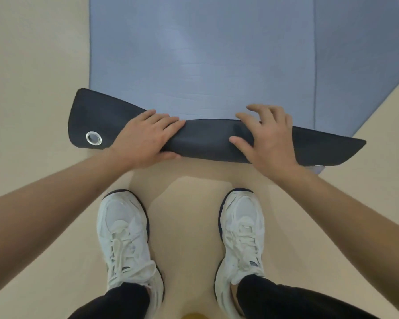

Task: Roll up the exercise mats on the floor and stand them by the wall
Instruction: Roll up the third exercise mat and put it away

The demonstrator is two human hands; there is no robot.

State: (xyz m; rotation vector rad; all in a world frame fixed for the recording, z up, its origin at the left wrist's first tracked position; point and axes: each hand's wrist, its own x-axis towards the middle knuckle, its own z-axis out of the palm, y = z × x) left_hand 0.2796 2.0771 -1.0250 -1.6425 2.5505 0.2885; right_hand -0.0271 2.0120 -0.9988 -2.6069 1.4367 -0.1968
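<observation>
On the mat (200,61) at frame centre, dark near edge turned over, we grip the fold with the left hand (145,139), thumb apparently underneath, press the spread right hand (267,139) on it, and should roll tight and square.

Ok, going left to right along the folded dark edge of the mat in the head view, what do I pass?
metal eyelet → left hand → right hand → mat's pointed right corner
</observation>
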